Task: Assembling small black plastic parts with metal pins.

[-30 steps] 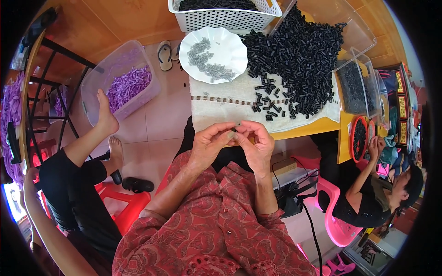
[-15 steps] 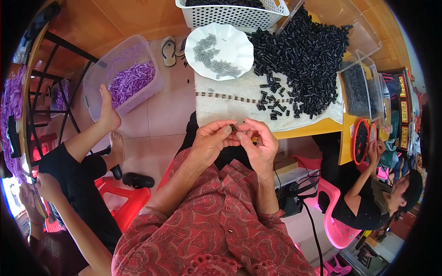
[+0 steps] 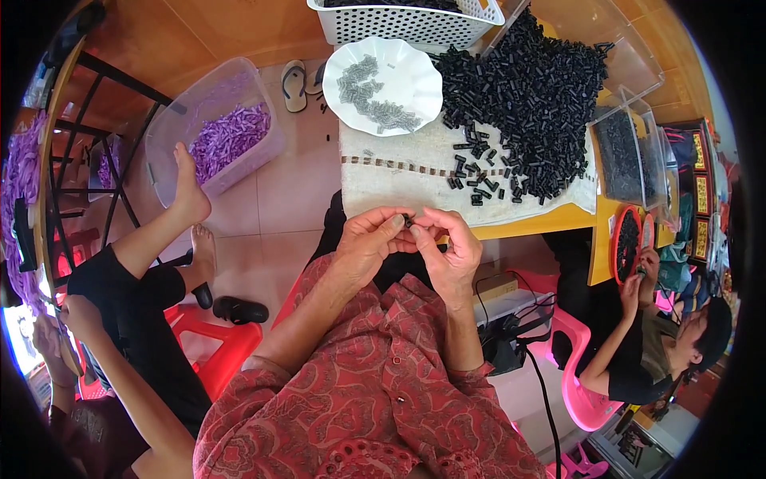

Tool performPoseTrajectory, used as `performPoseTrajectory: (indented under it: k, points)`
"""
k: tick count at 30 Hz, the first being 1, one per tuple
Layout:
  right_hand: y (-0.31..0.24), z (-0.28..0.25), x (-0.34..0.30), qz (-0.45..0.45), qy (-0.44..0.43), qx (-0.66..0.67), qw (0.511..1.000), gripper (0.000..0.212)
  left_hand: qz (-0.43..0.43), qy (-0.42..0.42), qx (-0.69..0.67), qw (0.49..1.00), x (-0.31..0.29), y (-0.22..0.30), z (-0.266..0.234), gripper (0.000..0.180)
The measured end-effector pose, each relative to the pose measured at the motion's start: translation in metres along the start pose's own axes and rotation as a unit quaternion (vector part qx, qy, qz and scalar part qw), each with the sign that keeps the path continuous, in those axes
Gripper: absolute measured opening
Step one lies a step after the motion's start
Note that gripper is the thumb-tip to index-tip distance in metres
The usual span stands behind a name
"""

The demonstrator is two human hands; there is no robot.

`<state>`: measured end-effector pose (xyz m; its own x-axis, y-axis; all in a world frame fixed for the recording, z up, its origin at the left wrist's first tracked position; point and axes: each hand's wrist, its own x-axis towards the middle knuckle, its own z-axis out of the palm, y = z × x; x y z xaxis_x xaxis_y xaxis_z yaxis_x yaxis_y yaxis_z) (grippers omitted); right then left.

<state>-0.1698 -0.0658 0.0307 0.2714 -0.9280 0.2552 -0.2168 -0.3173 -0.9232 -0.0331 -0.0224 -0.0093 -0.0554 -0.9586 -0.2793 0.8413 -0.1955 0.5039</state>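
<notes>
Thumb and forefinger of the left hand (image 3: 367,241) close on a small black piece (image 3: 408,219), which we see held in the air just off the near edge of a yellow table (image 3: 531,227). The right hand (image 3: 449,254) brings its own thumb and forefinger together at the piece's other side, though we cannot tell whether they clamp it or only touch. We judge that so tiny an item calls for this fingertip hold, braced from both sides and kept in plain sight.

Ahead, we find a heap of black pieces (image 3: 527,112) on a pale cloth (image 3: 387,184), with loose pieces (image 3: 479,152) scattered at its near side, probably so that single ones come easily to the fingers. The cloth, we suppose, keeps small parts from rolling. A scalloped white plate (image 3: 421,65) holds clear pieces (image 3: 369,92), likely to keep them apart from the black. Beyond stands a perforated white basket (image 3: 407,28); at right, a co-worker (image 3: 650,343) sits near a round red tray (image 3: 615,239)
</notes>
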Motion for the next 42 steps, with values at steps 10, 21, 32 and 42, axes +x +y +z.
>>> performPoseTrajectory:
  k: [10, 21, 32, 42]
  points:
    - [0.006, 0.001, -0.005, 0.027, 0.005, 0.011, 1.0, 0.028, -0.008, 0.005, 0.022, 1.0, -0.001, 0.0, 0.001, 0.024]
    - [0.0, 0.004, -0.002, 0.068, 0.022, 0.087, 0.994, 0.021, -0.028, 0.017, -0.076, 0.997, -0.002, 0.007, -0.001, 0.02]
    - [0.023, 0.014, 0.045, -0.054, 0.032, -0.199, 0.978, 0.014, -0.018, 0.024, -0.061, 0.998, -0.005, 0.013, -0.005, 0.022]
    - [0.036, 0.029, 0.066, -0.055, 0.013, -0.339, 0.939, 0.009, -0.024, 0.022, -0.142, 0.989, -0.003, 0.02, -0.011, 0.024]
